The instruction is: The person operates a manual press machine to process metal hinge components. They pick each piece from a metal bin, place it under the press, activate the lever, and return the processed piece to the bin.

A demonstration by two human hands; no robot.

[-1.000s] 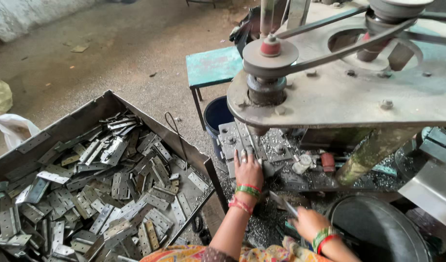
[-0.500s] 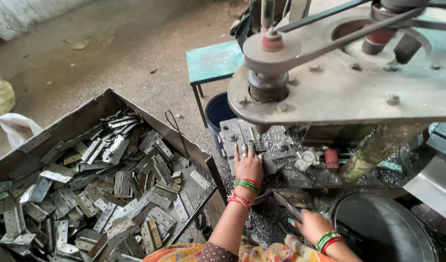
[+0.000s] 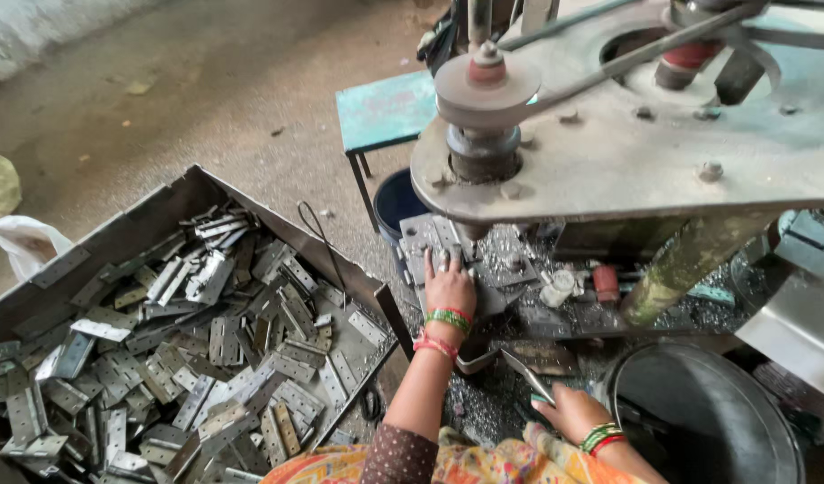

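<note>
My left hand (image 3: 449, 287) rests flat, fingers down, on a grey metal plate (image 3: 426, 240) lying on the machine bed under the spindle. Green and red bangles circle that wrist. My right hand (image 3: 569, 410) is low at the front and grips a thin flat metal piece (image 3: 526, 372) that sticks out to the upper left. It also wears bangles. A heavy drill-like machine head (image 3: 609, 134) with a pulley (image 3: 486, 82) and belt overhangs the bed.
A large open metal bin (image 3: 161, 215) full of several grey hinge plates (image 3: 206, 358) sits at the left. A teal stool (image 3: 385, 108) and a dark bucket (image 3: 396, 199) stand behind. A round dark tub (image 3: 699, 412) is at the lower right. Metal shavings cover the bed.
My left hand has slid slightly forward on the plate under the spindle. My right hand has stayed low, still holding the flat piece. The view has shifted a little.
</note>
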